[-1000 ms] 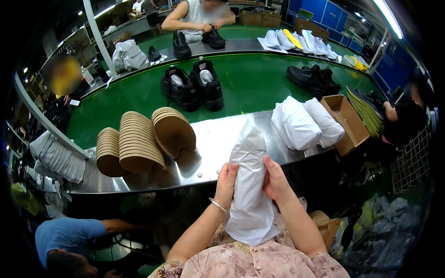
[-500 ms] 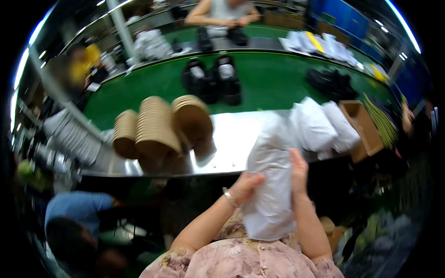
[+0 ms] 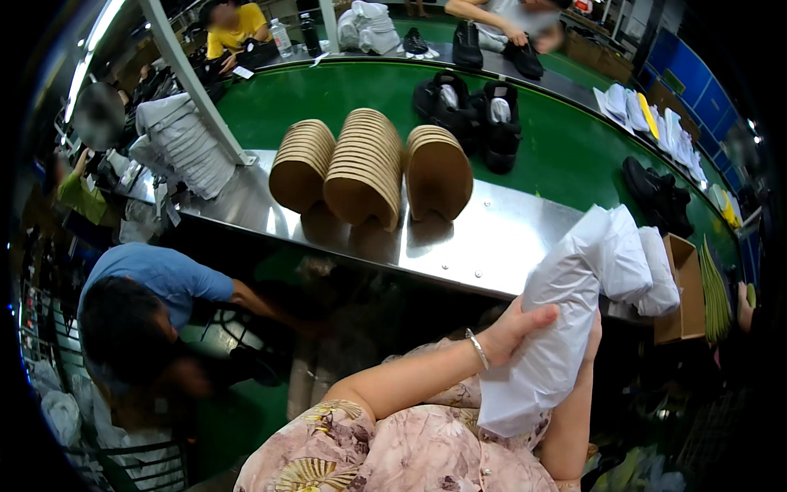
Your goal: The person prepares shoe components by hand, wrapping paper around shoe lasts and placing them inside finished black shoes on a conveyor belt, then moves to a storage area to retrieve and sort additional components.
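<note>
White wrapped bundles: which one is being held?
The long bundle between the left hand and right hand; the other two bundles lie beside the cardboard box.

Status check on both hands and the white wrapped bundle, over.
Left hand, right hand: holding white bundle. Upper end tilted right. Wrapped packages just beyond; contact unclear.

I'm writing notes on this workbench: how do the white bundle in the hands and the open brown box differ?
The white bundle is wrinkled and soft-looking; the brown box is straight-edged and stiff-looking. The bundle is held in the left hand, with the right hand partly hidden beside it; neither hand touches the box. Both look longer than wide.
</note>
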Demonstrator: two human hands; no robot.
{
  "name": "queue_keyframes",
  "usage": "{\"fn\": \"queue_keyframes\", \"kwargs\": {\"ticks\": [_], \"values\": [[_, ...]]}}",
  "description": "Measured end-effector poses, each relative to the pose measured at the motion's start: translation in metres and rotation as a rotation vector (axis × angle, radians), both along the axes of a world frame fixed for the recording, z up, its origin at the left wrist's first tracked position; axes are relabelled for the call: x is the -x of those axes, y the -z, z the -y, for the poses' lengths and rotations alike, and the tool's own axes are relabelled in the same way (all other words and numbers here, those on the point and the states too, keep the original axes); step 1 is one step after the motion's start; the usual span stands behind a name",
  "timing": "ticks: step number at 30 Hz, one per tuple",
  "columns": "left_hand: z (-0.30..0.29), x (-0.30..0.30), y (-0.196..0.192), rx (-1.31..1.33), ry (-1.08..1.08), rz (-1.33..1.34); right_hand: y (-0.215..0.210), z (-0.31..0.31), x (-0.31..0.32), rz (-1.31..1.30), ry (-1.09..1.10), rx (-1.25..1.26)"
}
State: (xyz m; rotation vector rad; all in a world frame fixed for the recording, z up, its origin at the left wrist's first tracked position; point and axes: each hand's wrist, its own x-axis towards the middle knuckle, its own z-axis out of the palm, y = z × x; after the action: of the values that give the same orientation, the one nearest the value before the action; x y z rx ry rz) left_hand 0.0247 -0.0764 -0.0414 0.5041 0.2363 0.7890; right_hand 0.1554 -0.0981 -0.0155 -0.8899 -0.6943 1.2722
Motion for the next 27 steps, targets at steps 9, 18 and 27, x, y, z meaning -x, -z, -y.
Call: {"fn": "queue_keyframes", "kwargs": {"ticks": [9,18,27], "values": [[-0.015,0.024,-0.010,0.022,0.030,-0.194,0.016,-0.005,-0.021,0.396,0.006,0.217],[-0.026,0.000,-0.025,-0.069,-0.111,-0.284,-0.018,0.043,-0.007,0.877,-0.010,0.196],[-0.016,-0.016,-0.028,-0.172,-0.280,-0.232,0.002,0.030,0.003,1.048,0.543,-0.003]]}}
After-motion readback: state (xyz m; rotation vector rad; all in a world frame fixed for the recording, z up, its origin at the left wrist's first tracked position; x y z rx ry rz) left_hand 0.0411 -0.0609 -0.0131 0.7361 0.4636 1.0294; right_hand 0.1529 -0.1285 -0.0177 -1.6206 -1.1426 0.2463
